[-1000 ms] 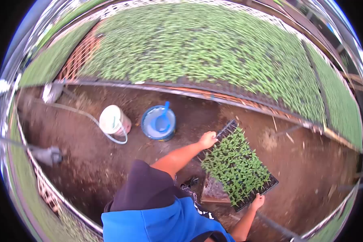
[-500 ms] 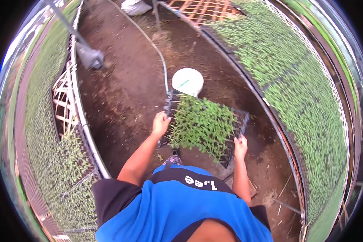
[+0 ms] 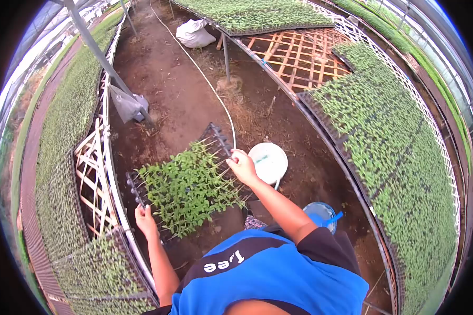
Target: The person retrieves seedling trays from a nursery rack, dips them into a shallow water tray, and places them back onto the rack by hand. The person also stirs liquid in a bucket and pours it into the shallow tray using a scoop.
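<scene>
A black seedling tray (image 3: 222, 140) full of leafy green seedlings (image 3: 189, 191) is held up in front of my body, over the aisle. My left hand (image 3: 146, 220) is closed on its left edge, fingers and thumb gripping the rim. On the opposite edge, my right hand (image 3: 243, 165) is closed as well. Just right of my right hand stands a white bucket (image 3: 268, 163) with a pale lid or top. The tray's underside is hidden by the plants.
Benches of seedlings run along both sides, with a bare slatted lattice (image 3: 299, 55) at right and another lattice (image 3: 94, 178) at left. A hose (image 3: 210, 79) lies along the dirt aisle. A white sack (image 3: 194, 34), a metal post (image 3: 97, 50) and a blue bucket (image 3: 320, 215) stand nearby.
I have turned toward the left bench, carrying the tray with both hands. The white bucket now appears to the right of the tray, and the blue bucket has come into view.
</scene>
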A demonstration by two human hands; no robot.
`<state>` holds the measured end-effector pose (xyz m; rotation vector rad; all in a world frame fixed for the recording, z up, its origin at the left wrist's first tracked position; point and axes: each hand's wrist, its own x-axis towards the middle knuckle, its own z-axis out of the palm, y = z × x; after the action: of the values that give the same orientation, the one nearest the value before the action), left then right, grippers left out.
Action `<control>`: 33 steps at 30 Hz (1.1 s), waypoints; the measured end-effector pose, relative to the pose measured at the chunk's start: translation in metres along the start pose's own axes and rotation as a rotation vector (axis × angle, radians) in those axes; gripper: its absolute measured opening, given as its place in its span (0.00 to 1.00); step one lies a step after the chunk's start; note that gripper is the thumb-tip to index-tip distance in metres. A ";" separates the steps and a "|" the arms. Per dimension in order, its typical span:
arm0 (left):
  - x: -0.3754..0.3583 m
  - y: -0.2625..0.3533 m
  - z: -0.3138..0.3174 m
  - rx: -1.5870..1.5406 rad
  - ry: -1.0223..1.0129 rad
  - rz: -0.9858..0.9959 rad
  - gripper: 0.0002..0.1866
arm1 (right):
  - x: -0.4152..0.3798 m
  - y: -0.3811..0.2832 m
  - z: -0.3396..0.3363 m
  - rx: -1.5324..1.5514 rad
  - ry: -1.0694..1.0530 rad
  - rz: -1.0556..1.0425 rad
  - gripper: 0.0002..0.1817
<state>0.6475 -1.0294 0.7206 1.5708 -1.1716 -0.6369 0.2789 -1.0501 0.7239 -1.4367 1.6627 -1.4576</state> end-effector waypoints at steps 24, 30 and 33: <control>0.446 0.158 0.375 -0.199 -0.404 0.075 0.12 | 0.477 0.054 -0.021 -0.140 0.361 0.028 0.14; 0.488 0.228 0.519 -0.508 -0.744 0.008 0.10 | 0.564 0.026 -0.169 -0.338 0.554 -0.098 0.13; 0.465 0.280 0.588 -0.633 -0.932 -0.170 0.13 | 0.615 0.032 -0.253 -0.541 0.511 0.034 0.15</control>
<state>0.2251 -1.6950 0.8596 0.8083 -1.2835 -1.7742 -0.1493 -1.5161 0.9305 -1.3432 2.5362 -1.5084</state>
